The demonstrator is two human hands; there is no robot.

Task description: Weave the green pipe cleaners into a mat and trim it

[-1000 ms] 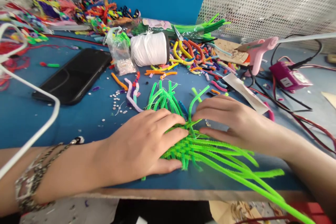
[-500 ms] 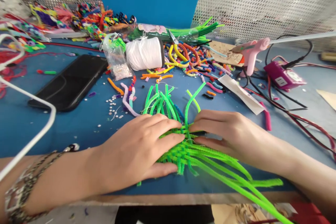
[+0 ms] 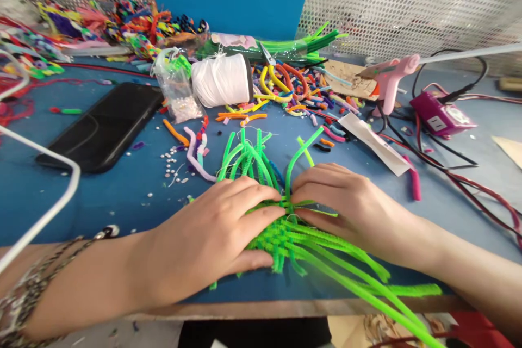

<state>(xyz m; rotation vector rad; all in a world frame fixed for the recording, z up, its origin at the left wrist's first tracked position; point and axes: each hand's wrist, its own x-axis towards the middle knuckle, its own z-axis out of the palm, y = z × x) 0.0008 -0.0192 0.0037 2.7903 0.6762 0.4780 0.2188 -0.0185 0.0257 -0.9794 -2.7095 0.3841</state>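
Bright green pipe cleaners (image 3: pixel 277 236), woven into a small mesh, lie near the table's front edge, with loose ends spreading to the back and to the right. My left hand (image 3: pixel 216 234) rests flat across the mesh's left part, fingers stretched and thumb apart, pressing it down and hiding much of it. At the right side of the mesh, my right hand (image 3: pixel 338 196) has its fingers bent and closed at the base of an upright pipe cleaner (image 3: pixel 299 152). Its fingertips are partly hidden, and a short green end pokes out below them.
Behind the mesh stand a white cord spool (image 3: pixel 220 81) and a bag of beads (image 3: pixel 179 92). A black phone (image 3: pixel 106 125) lies left, near a white cable (image 3: pixel 61 201). Scissors (image 3: pixel 273 79) lie among pipe cleaner scraps. A pink glue gun (image 3: pixel 391 81) and a purple box (image 3: pixel 442 111) with wires are right.
My right hand has shifted slightly left and up, close against the upright pipe cleaner. A short green end now shows beneath its fingers. The view has moved a little; my left hand stays on the mesh.
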